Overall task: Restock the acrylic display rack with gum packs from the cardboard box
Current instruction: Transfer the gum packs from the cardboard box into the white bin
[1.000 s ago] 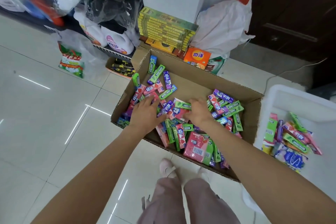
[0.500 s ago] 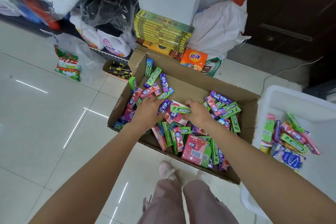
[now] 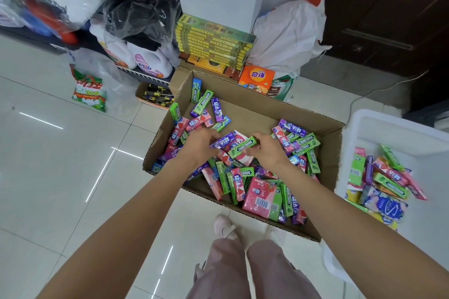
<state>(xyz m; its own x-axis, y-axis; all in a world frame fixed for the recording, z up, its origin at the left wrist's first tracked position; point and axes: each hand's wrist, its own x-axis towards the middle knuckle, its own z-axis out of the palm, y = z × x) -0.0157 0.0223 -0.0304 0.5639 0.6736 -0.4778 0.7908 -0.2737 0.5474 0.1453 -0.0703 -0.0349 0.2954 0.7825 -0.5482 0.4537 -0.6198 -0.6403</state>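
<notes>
An open cardboard box [image 3: 252, 107] lies on the tiled floor, holding several loose gum packs in green, purple, pink and red. Both of my hands are inside it, over the middle of the pile. My right hand [image 3: 267, 150] grips one end of a green Doublemint pack [image 3: 243, 147], lifted a little above the others. My left hand [image 3: 199, 145] pinches a purple gum pack [image 3: 223, 140] right beside the green one. No acrylic display rack is in view.
A white plastic bin [image 3: 388, 128] at the right holds more gum packs. Behind the box stand stacked yellow-green cartons [image 3: 213, 41], an orange packet [image 3: 256, 77], detergent bottles [image 3: 148, 60] and filled bags. My feet [image 3: 224, 227] are just before the box.
Both hands drew together at the middle of the pile. The right hand took up a green pack and the left a purple one, raising them slightly.
</notes>
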